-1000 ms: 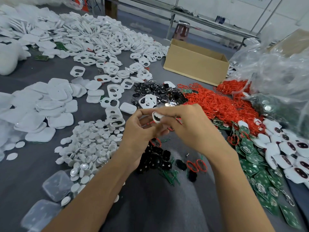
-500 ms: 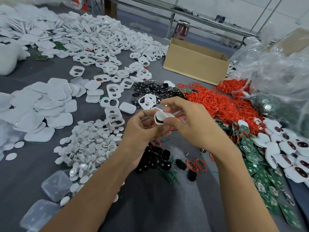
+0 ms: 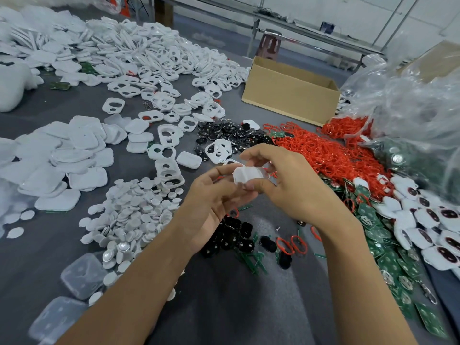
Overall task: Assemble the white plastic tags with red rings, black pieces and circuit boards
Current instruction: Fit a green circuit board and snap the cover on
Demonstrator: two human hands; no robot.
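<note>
Both hands meet over the middle of the grey table, holding one white plastic tag point(image 3: 245, 175). My left hand point(image 3: 214, 197) pinches its near left edge with thumb and fingers. My right hand point(image 3: 291, 185) grips it from the right, thumb under its front edge. The tag shows its plain white side. Under the hands lie black pieces point(image 3: 234, 235) and a few loose red rings point(image 3: 291, 245). A heap of red rings point(image 3: 331, 155) spreads to the right, with green circuit boards point(image 3: 388, 260) beside it.
White frames with holes point(image 3: 159, 61) cover the far left; solid white covers point(image 3: 62, 158) and white discs point(image 3: 132, 215) lie nearer. An open cardboard box point(image 3: 288, 95) stands at the back. Clear plastic bags point(image 3: 410, 100) bulge at right, above assembled tags point(image 3: 433, 220). Clear cases point(image 3: 82, 275) sit at front left.
The tag has been turned over between the hands: its black inside faced me before, now the plain white side does. Both hands stayed in about the same place.
</note>
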